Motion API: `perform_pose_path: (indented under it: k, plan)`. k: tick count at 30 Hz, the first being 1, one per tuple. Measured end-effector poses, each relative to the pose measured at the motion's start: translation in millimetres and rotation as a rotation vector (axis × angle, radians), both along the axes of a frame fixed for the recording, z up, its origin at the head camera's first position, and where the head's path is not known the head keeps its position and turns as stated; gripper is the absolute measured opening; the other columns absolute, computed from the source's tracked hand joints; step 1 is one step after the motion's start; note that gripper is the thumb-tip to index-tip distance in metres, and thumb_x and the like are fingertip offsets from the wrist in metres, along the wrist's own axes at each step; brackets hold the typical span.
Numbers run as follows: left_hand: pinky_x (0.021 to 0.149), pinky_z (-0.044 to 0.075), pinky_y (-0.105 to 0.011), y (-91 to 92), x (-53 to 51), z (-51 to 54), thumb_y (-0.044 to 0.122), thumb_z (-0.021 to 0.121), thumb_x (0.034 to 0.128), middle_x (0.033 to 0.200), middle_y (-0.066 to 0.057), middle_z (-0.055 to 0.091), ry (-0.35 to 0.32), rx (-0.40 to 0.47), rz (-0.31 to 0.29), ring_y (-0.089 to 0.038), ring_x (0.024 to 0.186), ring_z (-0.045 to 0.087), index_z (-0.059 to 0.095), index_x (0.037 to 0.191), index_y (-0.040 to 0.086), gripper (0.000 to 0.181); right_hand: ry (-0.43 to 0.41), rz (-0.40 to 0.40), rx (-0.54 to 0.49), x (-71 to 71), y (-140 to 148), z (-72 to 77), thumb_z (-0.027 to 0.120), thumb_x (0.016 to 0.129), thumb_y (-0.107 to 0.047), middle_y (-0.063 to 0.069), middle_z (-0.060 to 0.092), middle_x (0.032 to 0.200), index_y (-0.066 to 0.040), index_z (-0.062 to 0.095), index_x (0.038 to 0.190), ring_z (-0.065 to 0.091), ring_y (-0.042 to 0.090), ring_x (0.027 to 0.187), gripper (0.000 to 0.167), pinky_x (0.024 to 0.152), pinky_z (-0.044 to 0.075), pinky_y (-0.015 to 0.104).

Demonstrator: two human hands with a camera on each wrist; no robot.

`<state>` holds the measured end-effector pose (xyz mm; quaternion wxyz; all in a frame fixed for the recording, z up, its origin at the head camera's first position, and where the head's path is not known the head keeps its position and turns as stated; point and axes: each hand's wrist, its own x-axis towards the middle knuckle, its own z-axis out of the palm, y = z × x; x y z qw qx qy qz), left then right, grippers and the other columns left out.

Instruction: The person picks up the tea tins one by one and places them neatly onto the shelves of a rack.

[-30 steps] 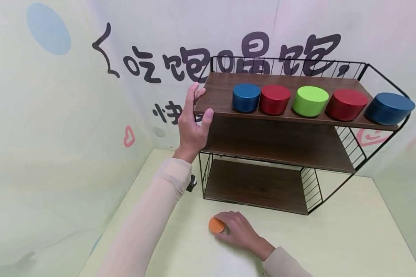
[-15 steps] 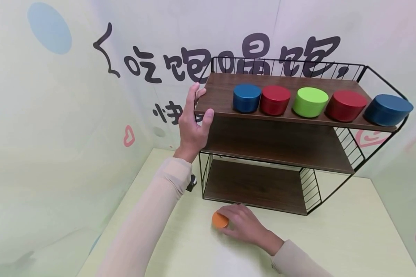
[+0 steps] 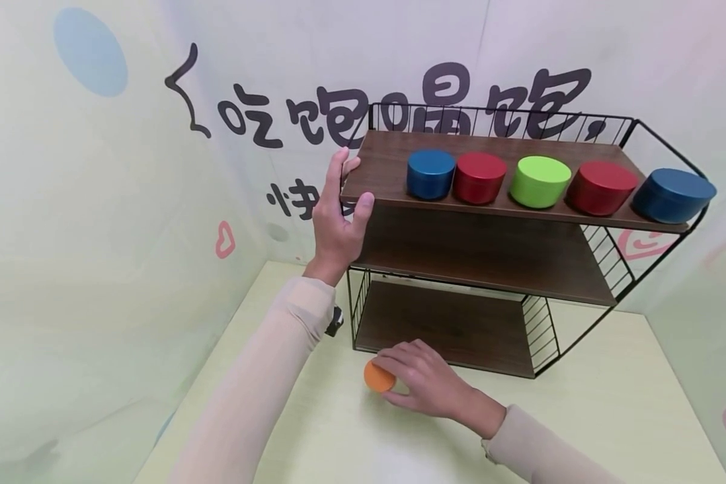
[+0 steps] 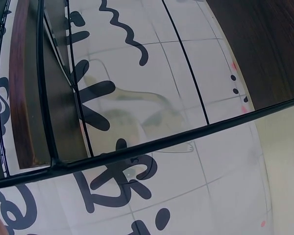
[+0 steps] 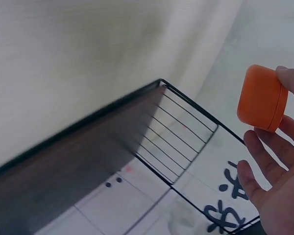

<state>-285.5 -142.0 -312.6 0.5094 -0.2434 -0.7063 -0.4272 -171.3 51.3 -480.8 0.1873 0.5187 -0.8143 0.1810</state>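
An orange round tin (image 3: pixel 379 376) is pinched between the thumb and fingers of my right hand (image 3: pixel 426 380). It is in front of the bottom tier, with a faint shadow on the table below. The right wrist view shows the tin (image 5: pixel 262 98) tilted, its lid seam visible. My left hand (image 3: pixel 337 225) grips the left end of the top tier of a three-tier rack (image 3: pixel 478 245), thumb over the front edge. On the top tier stand a blue tin (image 3: pixel 430 175), a red tin (image 3: pixel 479 178), a green tin (image 3: pixel 540 182), another red tin (image 3: pixel 602 188) and another blue tin (image 3: pixel 673 195).
The rack stands on a pale table (image 3: pixel 314 417) against a printed wall sheet (image 3: pixel 248 181). Black wire side rails (image 3: pixel 541 329) bound its tiers. A small black-and-white object (image 3: pixel 335 321) lies left of the rack, partly hidden by my left sleeve.
My right hand has moved up in the view with the orange tin, toward the rack, and now overlaps the bottom tier's front edge. My left hand keeps its hold on the rack.
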Motion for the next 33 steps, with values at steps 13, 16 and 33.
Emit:
perform_pose_path:
  k: [13, 16, 33]
  plan:
    - [0.088, 0.048, -0.037, -1.0, -2.1, -1.4, 0.055, 0.045, 0.0966, 0.131, -0.010, 0.063, 0.006, -0.003, 0.004, -0.019, 0.122, 0.058, 0.043, 0.144, 0.004, 0.069, 0.090, 0.020, -0.049, -17.4, 7.3, 91.7, 0.085, 0.076, -0.037, 0.004, 0.069, 0.121, -0.012, 0.069, 0.124, 0.064, 0.022, 0.109, 0.057, 0.091, 0.051, 0.044]
    - [0.089, 0.048, -0.037, -1.2, -1.8, -1.6, 0.054, 0.045, 0.0967, 0.131, -0.010, 0.063, 0.004, -0.005, 0.005, -0.019, 0.123, 0.058, 0.043, 0.144, 0.004, 0.069, 0.100, 0.022, -0.040, -20.0, 8.9, 108.7, 0.086, 0.075, -0.037, 0.005, 0.069, 0.122, -0.012, 0.068, 0.126, 0.064, 0.023, 0.112, 0.059, 0.095, 0.050, 0.048]
    - [0.093, 0.047, -0.036, -1.1, -1.8, -1.8, 0.053, 0.046, 0.0969, 0.131, -0.011, 0.063, 0.005, 0.000, -0.006, -0.019, 0.124, 0.057, 0.043, 0.144, 0.004, 0.068, 0.186, 0.042, -0.067, -25.5, 13.9, 151.4, 0.084, 0.076, -0.039, 0.006, 0.069, 0.121, -0.011, 0.069, 0.124, 0.063, 0.024, 0.110, 0.057, 0.093, 0.049, 0.041]
